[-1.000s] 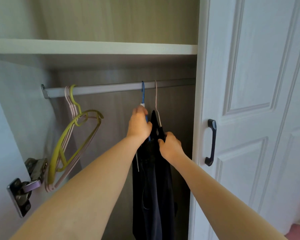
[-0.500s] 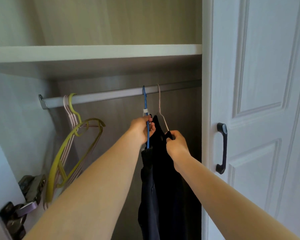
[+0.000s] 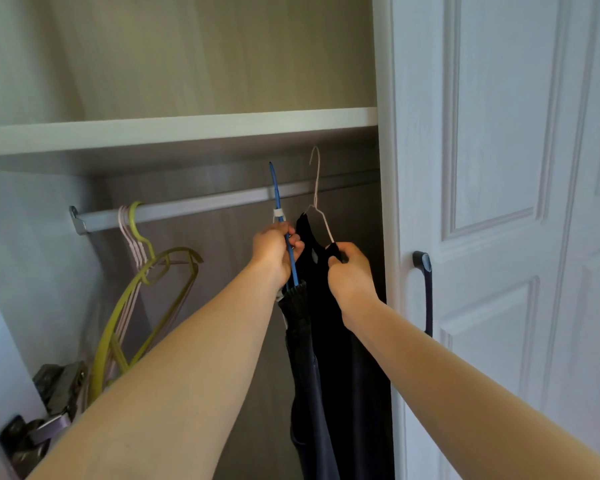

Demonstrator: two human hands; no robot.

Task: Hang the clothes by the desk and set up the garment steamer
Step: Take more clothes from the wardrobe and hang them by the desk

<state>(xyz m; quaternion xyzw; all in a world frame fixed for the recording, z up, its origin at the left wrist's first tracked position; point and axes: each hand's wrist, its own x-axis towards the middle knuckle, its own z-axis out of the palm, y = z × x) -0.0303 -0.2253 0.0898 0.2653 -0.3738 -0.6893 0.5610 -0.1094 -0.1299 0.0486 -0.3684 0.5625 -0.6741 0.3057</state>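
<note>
Left hand [image 3: 274, 252] gripping blue hanger [image 3: 280, 216] neck; right hand [image 3: 349, 270] pinching pale wire hanger [image 3: 317, 202] shoulder; dark garments [image 3: 329, 341] hanging limp, light, likely sliding.

Dark garments [image 3: 329, 375] cut off by bottom edge; door hinge [image 3: 45, 420] blurred, partly behind left forearm.

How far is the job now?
Early. Done: both hooks look lifted above the silver closet rod. In hand: left hand grips the blue wire hanger; right hand holds the black garment on the pale wire hanger. Left: desk, steamer, neither visible.
</note>
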